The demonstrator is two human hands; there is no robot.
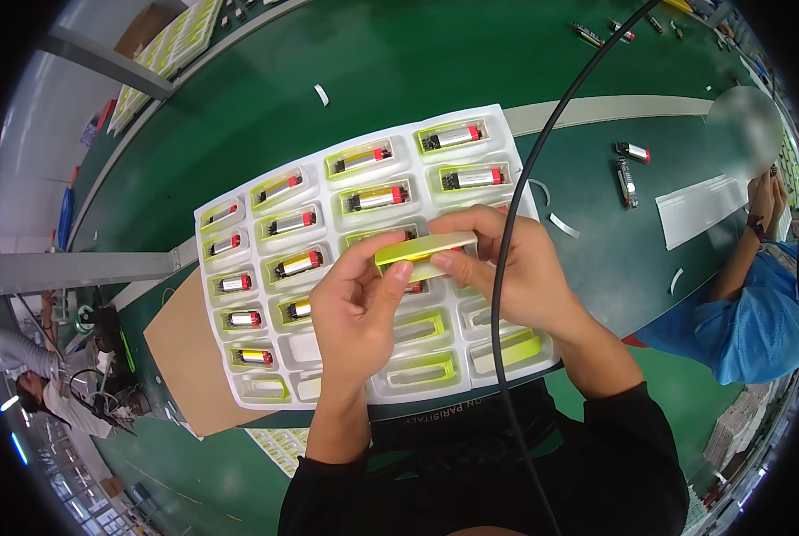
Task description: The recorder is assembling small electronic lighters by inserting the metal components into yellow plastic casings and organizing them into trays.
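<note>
Above the white moulded tray (pixel 406 145), both hands hold one yellow-green plastic shell (pixel 424 250), slightly tilted. My left hand (pixel 353 313) pinches its left end between thumb and fingers. Gripping the right end is my right hand (pixel 529 268), its thumb on the near side. Rows of similar shells lie in the tray's pockets. Many carry a small battery assembly (pixel 298 263) with a silver or yellow body and a red end. Nearer shells, such as one yellow-green shell (pixel 422 368), show no battery inside. My hands hide the tray's middle.
A black cable (pixel 556 116) hangs across the view, passing over my right hand. Brown cardboard (pixel 185 348) lies under the tray's left side. Loose battery assemblies (pixel 627 183) and a whitish sheet (pixel 699 212) lie rightward on the green table. A co-worker in blue (pixel 744 317) sits at right.
</note>
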